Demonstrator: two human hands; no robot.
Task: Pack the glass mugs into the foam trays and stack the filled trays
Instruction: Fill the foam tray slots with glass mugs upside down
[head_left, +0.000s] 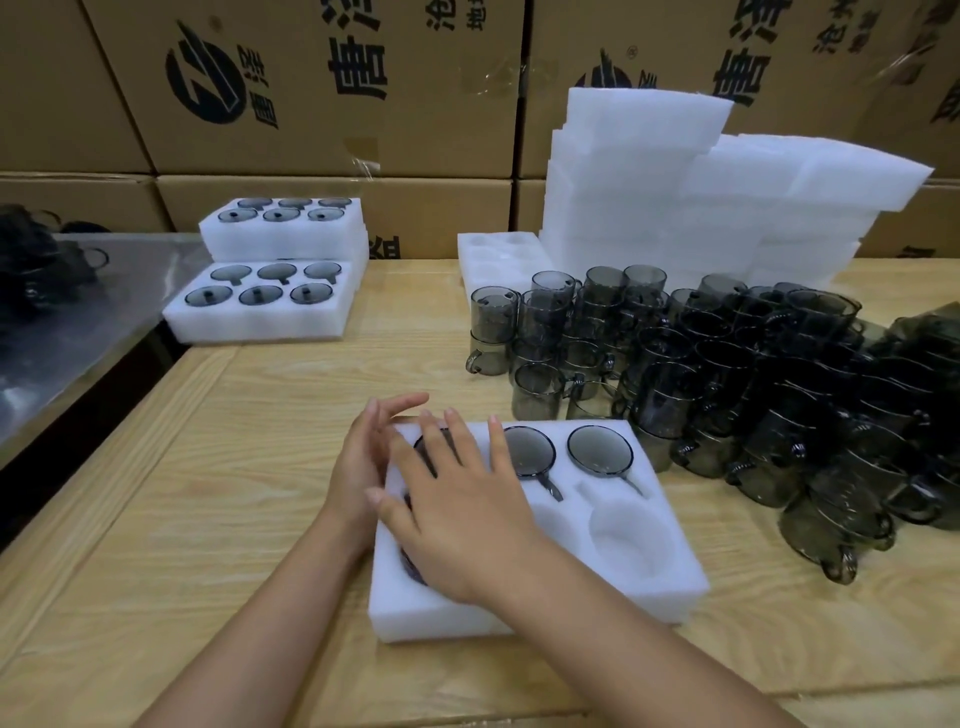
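Two pockets of the near foam tray (613, 587) are empty. The right hand (457, 514) presses flat on it, the left hand (363, 452) slack-fingered alongside. Filled trays (260, 327) sit stacked behind, with many loose mugs (753, 395) left to pack.

A packing warehouse: stacked printed cartons (311, 88); foam sheets (675, 197); massed glass mugs (753, 389).

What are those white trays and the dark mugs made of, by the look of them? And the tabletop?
Foam tray: soft white plastic foam, it seems; matte, with slightly fuzzy edges and cut-out round pockets.
Mugs: smoky grey glass, glossy; you can see through them and the rims glint.
Table: pale wood grain, smooth; whether it is solid wood or a printed laminate cannot be told.
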